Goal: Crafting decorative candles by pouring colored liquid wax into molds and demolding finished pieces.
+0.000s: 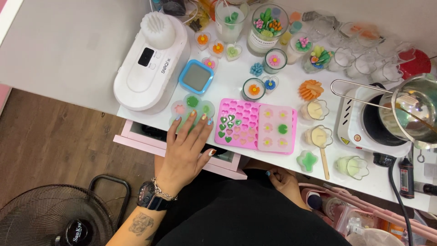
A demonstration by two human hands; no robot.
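Observation:
My left hand [186, 148] lies flat with fingers spread on the table's front edge, fingertips resting on a pale flower-shaped mould [193, 108] with green and pink wax in it. To its right sits a pink silicone mould [240, 124] with small heart cavities, some filled green, and beside it a frosted flower mould [275, 128]. My right hand [284, 181] is low under the table edge, above my lap, fingers curled; whether it holds anything I cannot tell.
A white machine [150, 64] stands back left, a blue square mould [196, 76] next to it. Several glass candles and wax flowers crowd the back. A steel pot [416, 109] sits on a white hotplate [359, 130] at right. A pink drawer [141, 136] hangs open below. A black fan [54, 218] stands on the floor.

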